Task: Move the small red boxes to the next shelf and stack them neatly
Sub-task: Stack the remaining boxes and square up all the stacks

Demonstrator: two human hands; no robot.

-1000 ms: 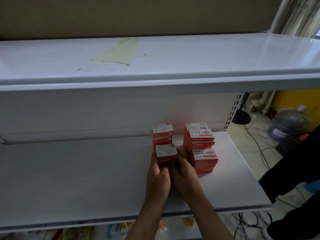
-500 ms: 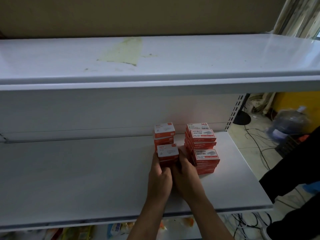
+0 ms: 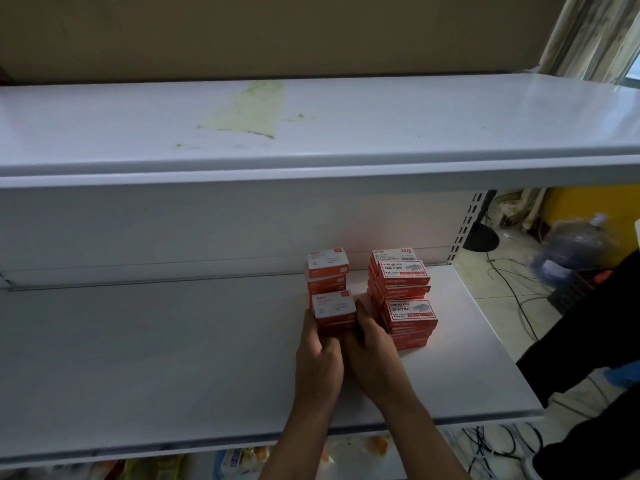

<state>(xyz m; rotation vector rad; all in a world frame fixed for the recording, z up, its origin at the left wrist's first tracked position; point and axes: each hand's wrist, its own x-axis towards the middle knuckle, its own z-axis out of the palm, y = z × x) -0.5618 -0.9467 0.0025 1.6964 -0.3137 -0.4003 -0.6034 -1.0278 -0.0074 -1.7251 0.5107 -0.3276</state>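
On the white middle shelf (image 3: 173, 348) stand four short stacks of small red boxes with white tops. The near left stack (image 3: 334, 311) is clasped from both sides: my left hand (image 3: 317, 358) presses its left face and my right hand (image 3: 372, 355) its right face. Behind it stands the far left stack (image 3: 327, 268). To the right are the taller far right stack (image 3: 398, 275) and the near right stack (image 3: 410, 322) of wider boxes. My hands hide the bottom of the held stack.
The upper shelf (image 3: 346, 133) overhangs, with a yellowish stain. Packaged goods (image 3: 239, 459) show on a lower shelf. Right of the unit lie floor cables (image 3: 512, 292), a water bottle (image 3: 571, 247) and a person's dark-clothed leg (image 3: 588, 323).
Both hands remain clasped on the near left stack; stack and hands have barely shifted. Only the view has drifted slightly.
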